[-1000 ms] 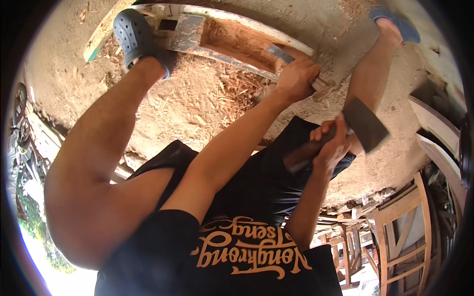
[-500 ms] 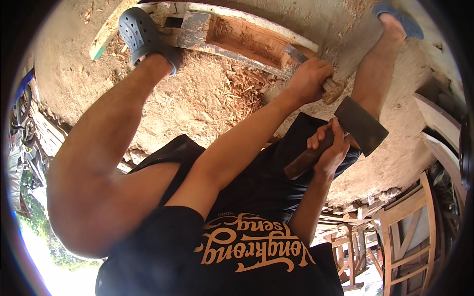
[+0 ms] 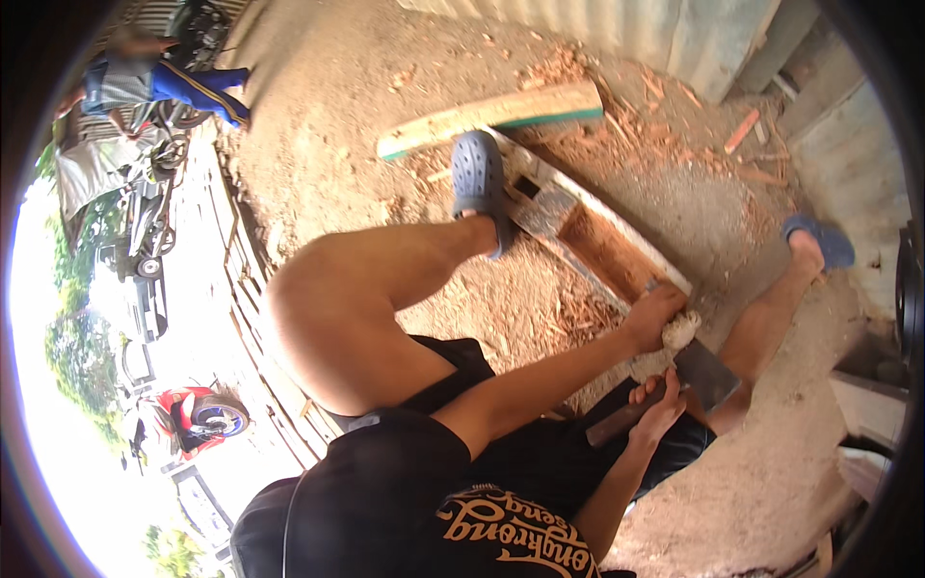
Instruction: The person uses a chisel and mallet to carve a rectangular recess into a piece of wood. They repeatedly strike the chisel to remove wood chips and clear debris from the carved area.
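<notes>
My left hand (image 3: 658, 321) is closed around a chisel (image 3: 680, 330) with a pale, worn handle end. Its blade mostly hides behind my fingers, at the near right end of a hollowed wooden beam (image 3: 550, 224). A long rectangular recess with rough, reddish-brown walls is cut into that beam, and a small square hole sits farther left. In my right hand (image 3: 658, 409) is a mallet (image 3: 706, 376) with a dark, blocky head and a wooden handle, gripped near the head. The mallet head is close beside the chisel's handle end; whether they touch I cannot tell.
My left foot in a blue clog (image 3: 476, 173) presses on the beam. Beyond it lies a pale plank (image 3: 501, 114) with a green edge. Wood chips (image 3: 568, 318) litter the dirt floor. Corrugated sheeting stands far right, a person (image 3: 164, 82) and motorcycles (image 3: 198, 414) at left.
My view has swung, bringing the plank, the person and the red motorcycle into sight. Both hands keep their grips on chisel and mallet, the mallet head still close to the chisel's end.
</notes>
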`<state>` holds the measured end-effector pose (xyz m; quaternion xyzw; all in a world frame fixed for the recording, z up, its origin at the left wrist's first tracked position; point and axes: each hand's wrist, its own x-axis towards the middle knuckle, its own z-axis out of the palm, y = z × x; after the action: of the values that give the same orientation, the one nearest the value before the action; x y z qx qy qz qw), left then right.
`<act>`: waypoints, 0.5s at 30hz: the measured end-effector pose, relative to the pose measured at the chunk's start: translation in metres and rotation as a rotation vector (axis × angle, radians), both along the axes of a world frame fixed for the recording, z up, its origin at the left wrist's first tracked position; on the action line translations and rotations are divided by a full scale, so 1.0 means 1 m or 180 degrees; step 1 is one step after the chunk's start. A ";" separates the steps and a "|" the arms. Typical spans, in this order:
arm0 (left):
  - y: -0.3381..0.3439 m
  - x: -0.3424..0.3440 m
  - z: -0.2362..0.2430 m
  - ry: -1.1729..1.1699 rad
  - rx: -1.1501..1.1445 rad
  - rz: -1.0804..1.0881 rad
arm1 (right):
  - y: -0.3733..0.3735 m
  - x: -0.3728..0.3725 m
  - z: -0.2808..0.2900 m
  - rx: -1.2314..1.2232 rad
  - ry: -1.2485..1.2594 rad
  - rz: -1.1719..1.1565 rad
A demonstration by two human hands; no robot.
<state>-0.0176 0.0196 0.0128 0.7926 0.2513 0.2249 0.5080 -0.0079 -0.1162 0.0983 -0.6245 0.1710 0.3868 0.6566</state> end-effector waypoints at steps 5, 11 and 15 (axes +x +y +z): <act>-0.002 -0.009 0.000 0.0208 0.0290 0.0088 | -0.004 -0.005 -0.013 0.0046 0.0043 0.0103; -0.006 -0.002 0.001 0.0358 0.0298 0.0033 | -0.005 0.005 -0.015 0.0110 0.0052 0.0235; 0.004 -0.007 -0.003 0.0404 0.0757 0.0133 | -0.004 0.006 -0.028 0.0144 -0.0092 0.0485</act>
<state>-0.0243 0.0233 0.0093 0.8545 0.2709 0.2130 0.3887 -0.0024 -0.1204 0.0705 -0.6262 0.1047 0.4305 0.6416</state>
